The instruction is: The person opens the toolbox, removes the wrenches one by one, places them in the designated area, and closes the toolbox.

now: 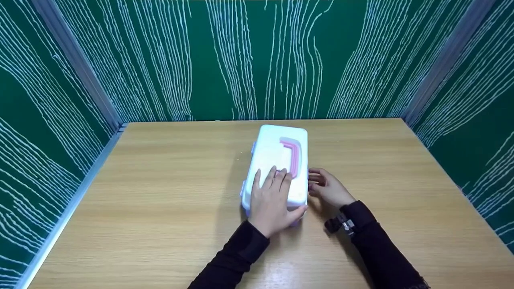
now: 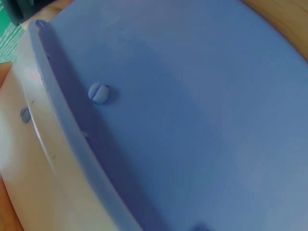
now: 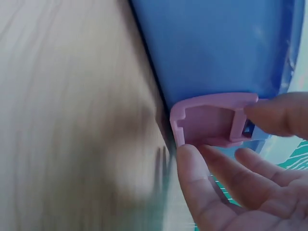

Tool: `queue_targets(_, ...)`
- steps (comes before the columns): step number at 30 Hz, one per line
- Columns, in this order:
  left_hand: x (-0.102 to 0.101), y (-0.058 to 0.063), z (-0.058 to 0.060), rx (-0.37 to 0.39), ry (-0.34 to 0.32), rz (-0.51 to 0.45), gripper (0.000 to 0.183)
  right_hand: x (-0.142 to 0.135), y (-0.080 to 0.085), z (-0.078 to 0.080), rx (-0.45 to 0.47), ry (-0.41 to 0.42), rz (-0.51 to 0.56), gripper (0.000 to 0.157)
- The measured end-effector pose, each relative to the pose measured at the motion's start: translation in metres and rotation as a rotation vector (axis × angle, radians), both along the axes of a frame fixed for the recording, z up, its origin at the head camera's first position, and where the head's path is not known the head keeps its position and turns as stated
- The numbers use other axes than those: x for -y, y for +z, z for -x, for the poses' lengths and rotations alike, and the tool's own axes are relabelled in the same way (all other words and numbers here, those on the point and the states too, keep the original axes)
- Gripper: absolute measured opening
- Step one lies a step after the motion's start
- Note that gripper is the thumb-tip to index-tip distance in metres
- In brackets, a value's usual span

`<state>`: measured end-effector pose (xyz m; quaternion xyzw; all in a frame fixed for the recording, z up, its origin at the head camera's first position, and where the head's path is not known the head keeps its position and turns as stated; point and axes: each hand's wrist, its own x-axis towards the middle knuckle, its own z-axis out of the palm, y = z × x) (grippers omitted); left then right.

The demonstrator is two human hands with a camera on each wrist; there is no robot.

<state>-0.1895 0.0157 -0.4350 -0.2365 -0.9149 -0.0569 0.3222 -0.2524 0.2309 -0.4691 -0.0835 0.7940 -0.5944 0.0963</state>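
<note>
A plastic case with a white lid [image 1: 271, 140] and a blue body [image 3: 216, 53] stands lengthwise on the table. Set into its lid is a pink folding handle [image 1: 295, 158]. My left hand [image 1: 271, 204] rests on the lid's near half, fingers spread and straight, thumb over the near right corner. At the right side, my right hand [image 1: 329, 190] pinches a pink latch [image 3: 209, 122], with thumb at its upper end by the lid and a fingertip at its lower end. The left wrist view shows the blue end wall [image 2: 192, 120] close up.
The case stands on a wood-grain table [image 1: 160, 180]. Green panels [image 1: 265, 60] with white wavy lines rise behind and on both sides, framed by grey metal posts [image 1: 80, 60]. Two small blue hinges [image 1: 243, 188] line the case's left side.
</note>
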Motion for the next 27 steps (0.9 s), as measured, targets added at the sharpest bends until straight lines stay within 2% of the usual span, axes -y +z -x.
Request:
queue_targets(4,0.001,0.004,-0.001,0.059,0.01,0.034,0.084,0.002,0.004,-0.003,0.032,-0.039,0.049,0.056)
queue_targets(8,0.0,0.01,-0.003,0.17,0.016,0.089,0.086,0.006,0.007,-0.004,0.033,-0.073,0.095,0.056)
queue_targets(11,-0.001,0.015,-0.005,0.25,0.002,0.13,0.084,0.009,0.009,-0.006,0.029,-0.091,0.113,0.056)
queue_targets(13,-0.002,0.017,-0.006,0.278,-0.024,0.142,0.08,0.012,0.009,-0.006,0.032,-0.102,0.115,0.057)
queue_targets(18,-0.004,0.019,-0.008,0.217,-0.089,0.17,0.07,0.018,0.008,-0.008,0.037,-0.132,0.123,0.055)
queue_targets(21,-0.005,0.02,-0.01,0.184,-0.095,0.213,0.067,0.02,0.006,-0.008,0.031,-0.153,0.116,0.052)
queue_targets(27,-0.007,0.024,-0.008,0.218,-0.094,0.268,0.062,0.023,0.004,-0.007,0.053,-0.177,0.144,0.051)
